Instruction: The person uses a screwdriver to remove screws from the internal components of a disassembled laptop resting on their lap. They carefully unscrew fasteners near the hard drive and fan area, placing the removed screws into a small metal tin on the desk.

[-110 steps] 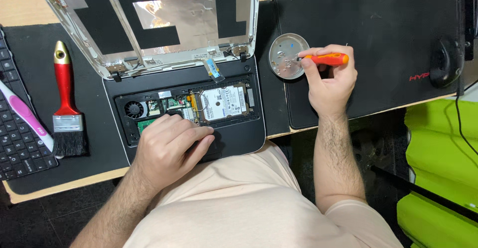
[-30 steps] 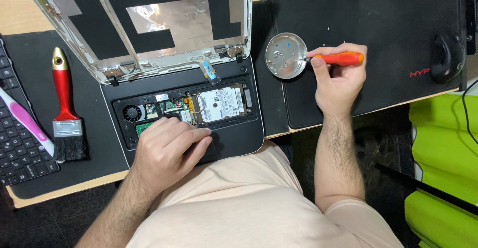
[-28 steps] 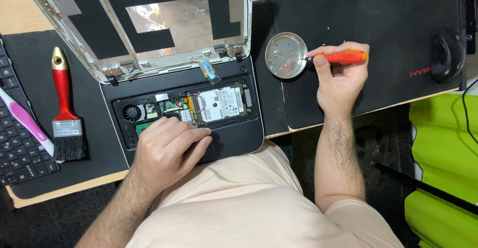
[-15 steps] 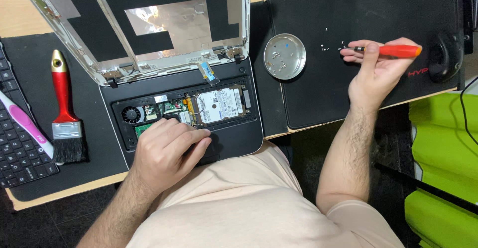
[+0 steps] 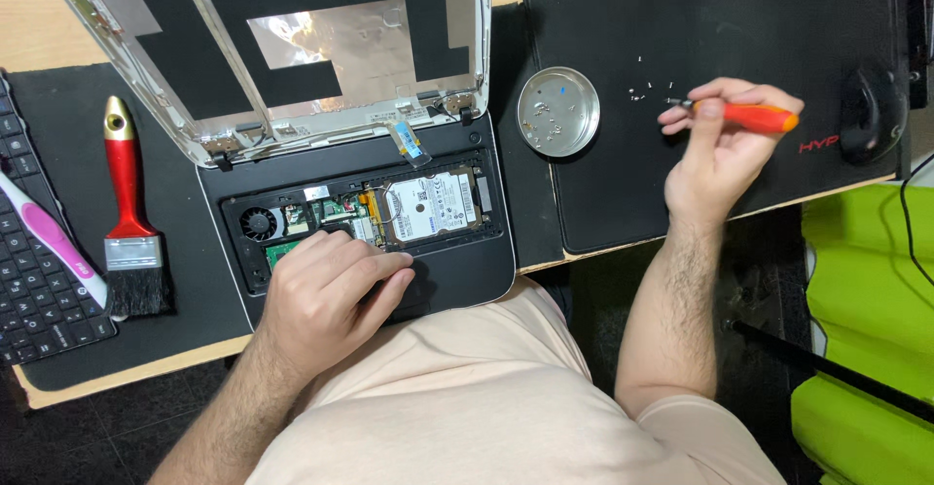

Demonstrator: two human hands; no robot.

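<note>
Screwdriver (image 5: 744, 115) with an orange-red handle sits pinched in the right hand (image 5: 715, 154), lying roughly level above the large black mat (image 5: 700, 18) on the right of the desk, its thin metal tip pointing left toward a scatter of tiny loose screws (image 5: 647, 88) on that mat. Thumb and fingers are curled round the handle, and the forearm comes up from the desk's front edge. Just left of the screws, apart from the tip, stands a round shallow metal dish (image 5: 557, 111) with a few small bits inside. Further left, the opened laptop (image 5: 457, 271) lies on the desk with its keyboard cover removed, so the silver hard drive (image 5: 428, 208), a small fan (image 5: 258, 224) and green circuit boards show in the base; its lid (image 5: 292, 47) is tilted back, bare of a screen, with black and silvery patches on the inside. The left hand (image 5: 326, 300) rests flat on the laptop's front part, fingers loosely bent over the palm rest and the edge of the open bay, grasping nothing that I can make out. Beyond it on the left mat lie a red-handled brush (image 5: 131, 222) with black bristles, a pink and white tool (image 5: 53, 237) and a loose black keyboard (image 5: 34, 271). A dark mouse (image 5: 871, 110) sits at the far right.
</note>
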